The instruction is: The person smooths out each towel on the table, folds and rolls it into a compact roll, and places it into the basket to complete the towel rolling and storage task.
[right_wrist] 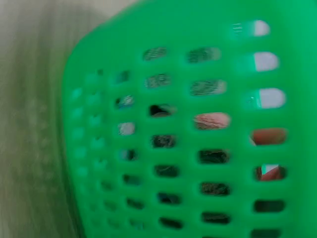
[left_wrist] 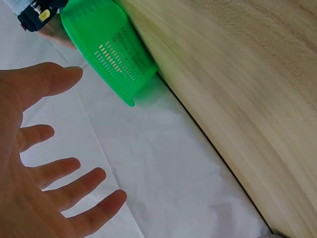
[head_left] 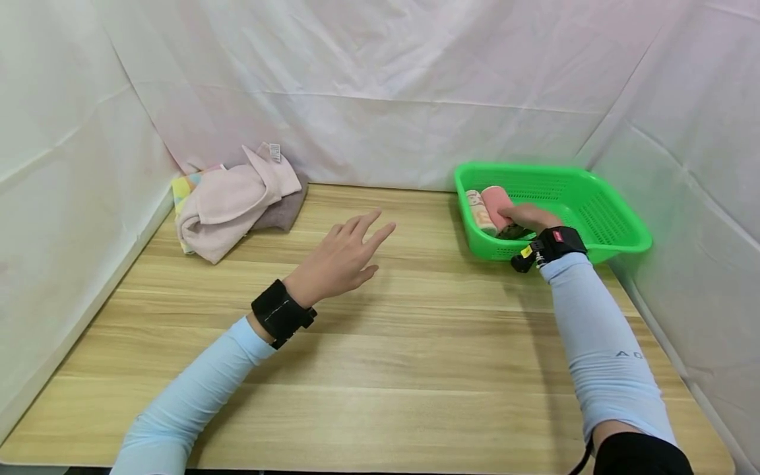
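Left hand [head_left: 337, 259] empty, right hand [head_left: 536, 216] in the green basket [head_left: 626, 243]
Left fingers spread, holding nothing; whether the right ones grip, I cannot tell. Just left of the nearer right hand lies the pink roll [head_left: 495, 199], long axis roughly front to back.

Basket [head_left: 552, 188]: bright green. Roll [head_left: 496, 200]: pink; second roll [head_left: 479, 211]: cream, reddish print. Towel [head_left: 231, 198]: pale pink; second towel [head_left: 285, 212]: grey-mauve. Sleeves [head_left: 600, 349]: light blue. Wristbands [head_left: 278, 309]: black. Table [head_left: 415, 369]: tan, wood-grained.
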Demonstrator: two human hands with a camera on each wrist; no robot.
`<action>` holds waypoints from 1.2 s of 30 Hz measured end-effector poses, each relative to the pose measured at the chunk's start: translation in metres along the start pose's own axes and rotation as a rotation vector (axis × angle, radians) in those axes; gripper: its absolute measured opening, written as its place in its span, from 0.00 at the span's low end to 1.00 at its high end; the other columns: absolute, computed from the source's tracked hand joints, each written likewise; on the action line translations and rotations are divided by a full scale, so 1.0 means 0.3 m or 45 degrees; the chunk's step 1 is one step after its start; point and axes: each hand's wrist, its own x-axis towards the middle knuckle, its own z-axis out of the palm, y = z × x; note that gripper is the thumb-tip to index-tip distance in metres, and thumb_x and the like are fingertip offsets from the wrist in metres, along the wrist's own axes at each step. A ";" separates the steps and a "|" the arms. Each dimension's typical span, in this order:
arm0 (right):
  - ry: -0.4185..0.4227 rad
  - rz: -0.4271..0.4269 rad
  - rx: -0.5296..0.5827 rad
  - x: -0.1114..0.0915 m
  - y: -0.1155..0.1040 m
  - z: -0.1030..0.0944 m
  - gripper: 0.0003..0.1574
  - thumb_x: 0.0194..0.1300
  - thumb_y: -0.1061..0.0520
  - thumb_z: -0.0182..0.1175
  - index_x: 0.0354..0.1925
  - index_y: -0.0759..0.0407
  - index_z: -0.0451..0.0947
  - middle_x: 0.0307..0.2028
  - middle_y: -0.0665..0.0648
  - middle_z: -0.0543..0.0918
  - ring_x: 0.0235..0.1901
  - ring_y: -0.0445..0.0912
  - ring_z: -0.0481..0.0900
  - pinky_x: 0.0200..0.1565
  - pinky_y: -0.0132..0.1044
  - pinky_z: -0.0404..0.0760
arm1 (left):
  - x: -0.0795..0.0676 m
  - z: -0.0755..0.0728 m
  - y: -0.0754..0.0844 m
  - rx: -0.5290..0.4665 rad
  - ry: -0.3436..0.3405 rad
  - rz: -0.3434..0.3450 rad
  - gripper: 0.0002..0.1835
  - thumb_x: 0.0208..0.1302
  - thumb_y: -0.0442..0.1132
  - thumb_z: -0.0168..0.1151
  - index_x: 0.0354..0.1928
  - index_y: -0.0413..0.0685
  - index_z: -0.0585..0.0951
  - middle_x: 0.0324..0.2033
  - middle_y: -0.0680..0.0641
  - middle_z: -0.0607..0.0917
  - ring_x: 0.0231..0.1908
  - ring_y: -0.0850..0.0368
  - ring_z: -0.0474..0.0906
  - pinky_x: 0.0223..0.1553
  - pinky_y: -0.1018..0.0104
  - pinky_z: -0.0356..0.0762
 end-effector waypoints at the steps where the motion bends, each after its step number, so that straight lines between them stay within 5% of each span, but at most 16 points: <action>1: 0.016 -0.006 -0.048 0.001 0.001 0.004 0.28 0.76 0.44 0.38 0.28 0.61 0.70 0.29 0.58 0.72 0.34 0.51 0.71 0.46 0.46 0.66 | 0.000 0.000 0.000 0.000 -0.003 0.001 0.45 0.56 0.49 0.66 0.73 0.47 0.58 0.68 0.35 0.56 0.61 0.41 0.60 0.49 0.47 0.67; 6: 0.038 -0.002 -0.159 -0.003 -0.003 0.015 0.31 0.76 0.43 0.34 0.33 0.68 0.67 0.44 0.71 0.66 0.46 0.59 0.65 0.50 0.50 0.63 | -0.004 0.004 0.003 0.003 -0.013 0.011 0.43 0.57 0.49 0.65 0.72 0.46 0.60 0.66 0.35 0.60 0.60 0.41 0.62 0.47 0.47 0.69; 9: 0.022 0.029 -0.158 -0.010 -0.009 0.014 0.36 0.75 0.42 0.33 0.47 0.76 0.67 0.53 0.77 0.63 0.55 0.64 0.62 0.57 0.53 0.60 | -0.010 0.009 0.004 0.004 -0.023 0.013 0.41 0.58 0.48 0.64 0.72 0.46 0.61 0.65 0.35 0.62 0.59 0.41 0.62 0.47 0.47 0.69; 14: 0.038 0.043 -0.182 -0.018 -0.010 0.000 0.49 0.75 0.40 0.32 0.67 0.85 0.43 0.65 0.82 0.48 0.64 0.70 0.47 0.62 0.57 0.51 | -0.011 0.013 0.001 0.005 -0.038 0.014 0.41 0.58 0.48 0.64 0.71 0.45 0.61 0.64 0.35 0.62 0.58 0.41 0.63 0.46 0.47 0.69; 19: 0.104 0.010 -0.159 -0.017 0.006 -0.010 0.47 0.75 0.43 0.34 0.65 0.87 0.43 0.62 0.83 0.52 0.61 0.70 0.53 0.59 0.58 0.55 | -0.008 0.012 -0.001 0.002 -0.047 0.014 0.40 0.58 0.48 0.64 0.71 0.45 0.61 0.64 0.35 0.63 0.58 0.42 0.63 0.46 0.47 0.69; 23: 0.196 -0.009 -0.128 -0.020 0.020 -0.005 0.37 0.72 0.42 0.44 0.56 0.77 0.62 0.46 0.73 0.73 0.47 0.63 0.70 0.47 0.56 0.69 | -0.008 0.012 -0.001 -0.008 -0.062 0.011 0.40 0.59 0.48 0.64 0.71 0.45 0.62 0.63 0.36 0.64 0.58 0.42 0.63 0.47 0.47 0.69; 26: 0.278 -0.049 -0.156 -0.026 0.018 0.000 0.33 0.68 0.41 0.52 0.48 0.72 0.68 0.35 0.65 0.78 0.37 0.59 0.75 0.39 0.52 0.73 | -0.010 0.012 -0.001 -0.016 -0.080 0.009 0.40 0.59 0.48 0.63 0.71 0.45 0.62 0.63 0.36 0.64 0.58 0.42 0.63 0.47 0.47 0.69; 31: 0.448 -0.098 -0.301 -0.046 -0.012 0.003 0.38 0.64 0.39 0.56 0.53 0.72 0.69 0.43 0.68 0.75 0.40 0.59 0.73 0.36 0.50 0.72 | -0.014 0.010 -0.004 -0.020 -0.090 -0.004 0.40 0.59 0.49 0.63 0.71 0.45 0.61 0.64 0.36 0.64 0.59 0.42 0.63 0.47 0.47 0.69; 36: 0.345 -0.084 -0.360 -0.046 -0.025 0.012 0.40 0.65 0.35 0.52 0.50 0.72 0.71 0.46 0.72 0.74 0.43 0.62 0.72 0.40 0.53 0.71 | -0.021 0.009 -0.009 -0.018 -0.088 -0.011 0.39 0.59 0.48 0.64 0.71 0.46 0.62 0.64 0.36 0.64 0.58 0.42 0.63 0.46 0.47 0.69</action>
